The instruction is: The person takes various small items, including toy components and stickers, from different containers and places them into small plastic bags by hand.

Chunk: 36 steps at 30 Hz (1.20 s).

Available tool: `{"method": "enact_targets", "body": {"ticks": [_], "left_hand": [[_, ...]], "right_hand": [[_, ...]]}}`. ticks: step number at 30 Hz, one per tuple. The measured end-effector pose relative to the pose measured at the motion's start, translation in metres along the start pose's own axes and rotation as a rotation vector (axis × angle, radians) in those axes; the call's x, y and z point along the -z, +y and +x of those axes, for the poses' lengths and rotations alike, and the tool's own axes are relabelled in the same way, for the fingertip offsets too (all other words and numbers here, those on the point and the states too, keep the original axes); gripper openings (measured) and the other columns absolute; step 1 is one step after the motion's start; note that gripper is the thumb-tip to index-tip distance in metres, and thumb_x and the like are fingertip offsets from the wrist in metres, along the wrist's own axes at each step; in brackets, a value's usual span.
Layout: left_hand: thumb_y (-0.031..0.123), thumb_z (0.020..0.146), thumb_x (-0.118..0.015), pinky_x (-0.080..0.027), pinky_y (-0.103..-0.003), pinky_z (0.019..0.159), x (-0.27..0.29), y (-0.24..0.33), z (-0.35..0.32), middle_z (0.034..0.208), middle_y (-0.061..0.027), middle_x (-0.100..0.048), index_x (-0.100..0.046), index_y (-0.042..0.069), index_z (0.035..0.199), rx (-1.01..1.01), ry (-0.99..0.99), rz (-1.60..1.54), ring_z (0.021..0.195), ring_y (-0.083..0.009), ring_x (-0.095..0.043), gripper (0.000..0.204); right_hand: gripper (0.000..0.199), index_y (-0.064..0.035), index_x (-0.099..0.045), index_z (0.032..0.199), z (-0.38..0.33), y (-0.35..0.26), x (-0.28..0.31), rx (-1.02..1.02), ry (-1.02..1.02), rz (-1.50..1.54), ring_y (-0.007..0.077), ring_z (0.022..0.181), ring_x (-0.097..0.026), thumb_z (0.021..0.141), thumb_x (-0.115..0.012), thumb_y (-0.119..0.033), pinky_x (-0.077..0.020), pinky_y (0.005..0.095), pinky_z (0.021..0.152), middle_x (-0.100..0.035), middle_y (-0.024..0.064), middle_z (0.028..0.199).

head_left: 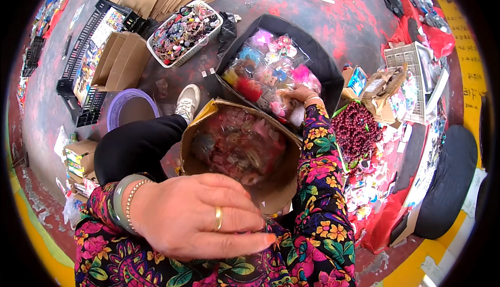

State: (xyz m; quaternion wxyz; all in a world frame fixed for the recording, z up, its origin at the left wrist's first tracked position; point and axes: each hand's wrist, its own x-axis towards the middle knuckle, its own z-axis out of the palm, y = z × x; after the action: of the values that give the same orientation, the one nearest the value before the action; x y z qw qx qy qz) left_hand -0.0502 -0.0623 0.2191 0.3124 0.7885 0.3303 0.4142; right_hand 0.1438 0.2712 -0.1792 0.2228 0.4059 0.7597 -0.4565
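Holding right hand (302,95) down in black fabric bin (312,45), upper centre of frame, among clear plastic packets of pink, red and blue trinkets (268,76). Can't make out whether clamped on one; fingers partly hidden by packets. Showing only back of left hand (198,216) at lower centre, with fingers side by side, slightly bent; palm out of sight, so can't say if gripping anything. Wearing gold ring (218,218) and grey-green bangle (120,203) on that side.

Seeing open brown cardboard box (284,180) mid-frame, just beside bin, with more see-through packets of pinkish items (239,144) inside. Noting white plastic basket (195,51) of tangled multicoloured bands (185,33) at upper left, purple round tub (115,111) below, black plastic crate (94,104) farther left. Spotting heap of dark red beads (357,130) right of centre, near patterned sleeve (323,183).
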Motion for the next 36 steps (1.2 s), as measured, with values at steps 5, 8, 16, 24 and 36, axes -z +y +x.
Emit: {"method": "enact_targets", "body": {"ticks": [5, 8, 16, 24, 36], "left_hand": [[0.007, 0.082, -0.049, -0.048, -0.036, 0.075, -0.007, -0.005, -0.004, 0.097, -0.0118, -0.061, -0.06, -0.001, 0.105, 0.018, -0.012, -0.026, 0.086, -0.0244, -0.059, 0.027], [0.002, 0.074, -0.053, -0.048, -0.038, 0.073, -0.019, -0.013, -0.015, 0.096, -0.0134, -0.06, -0.056, -0.001, 0.108, 0.089, 0.05, 0.064, 0.083, -0.0289, -0.059, 0.035], [-0.002, 0.08, -0.048, -0.047, -0.033, 0.08, -0.032, -0.032, -0.014, 0.099, -0.0131, -0.061, -0.057, 0.001, 0.11, 0.328, 0.293, 0.044, 0.091, -0.025, -0.059, 0.031], [0.018, 0.086, -0.058, -0.022, -0.033, 0.106, -0.042, -0.049, 0.011, 0.133, -0.0129, -0.035, -0.021, -0.007, 0.135, 0.312, 0.609, -1.115, 0.126, -0.0199, -0.032, 0.067], [0.017, 0.092, -0.047, -0.045, -0.032, 0.085, -0.063, -0.045, 0.031, 0.114, -0.0107, -0.055, -0.048, -0.001, 0.117, 0.182, 0.694, -1.413, 0.103, -0.0178, -0.055, 0.03]], "right_hand": [[0.037, -0.0032, -0.066, 0.096, -0.029, 0.0, 0.004, 0.085, 0.118, 0.11, 0.0135, 0.077, -0.058, 0.07, -0.07, -0.03, -0.0456, 0.0277, 0.07, -0.066, 0.0057, 0.089], [0.036, -0.002, -0.065, 0.097, -0.08, -0.039, 0.039, 0.028, 0.122, -0.061, 0.014, 0.078, -0.058, 0.071, -0.069, -0.027, -0.0459, 0.0275, 0.071, -0.065, 0.0069, 0.088], [0.02, -0.0023, -0.063, 0.093, -0.215, -0.07, 0.088, 0.113, 0.312, 0.909, 0.0165, 0.078, -0.061, 0.076, -0.067, -0.013, -0.0481, 0.0289, 0.073, -0.065, 0.0051, 0.086], [0.025, -0.0028, -0.061, 0.101, -0.352, -0.203, 0.046, 0.569, 0.339, 1.303, 0.0136, 0.072, -0.062, 0.078, -0.067, -0.008, -0.0496, 0.0261, 0.063, -0.065, 0.0041, 0.087], [0.027, -0.0005, -0.058, 0.106, -0.362, -0.244, -0.02, 0.583, 0.283, 1.364, 0.0137, 0.075, -0.061, 0.081, -0.065, -0.009, -0.0499, 0.0257, 0.068, -0.064, 0.006, 0.088]]}}
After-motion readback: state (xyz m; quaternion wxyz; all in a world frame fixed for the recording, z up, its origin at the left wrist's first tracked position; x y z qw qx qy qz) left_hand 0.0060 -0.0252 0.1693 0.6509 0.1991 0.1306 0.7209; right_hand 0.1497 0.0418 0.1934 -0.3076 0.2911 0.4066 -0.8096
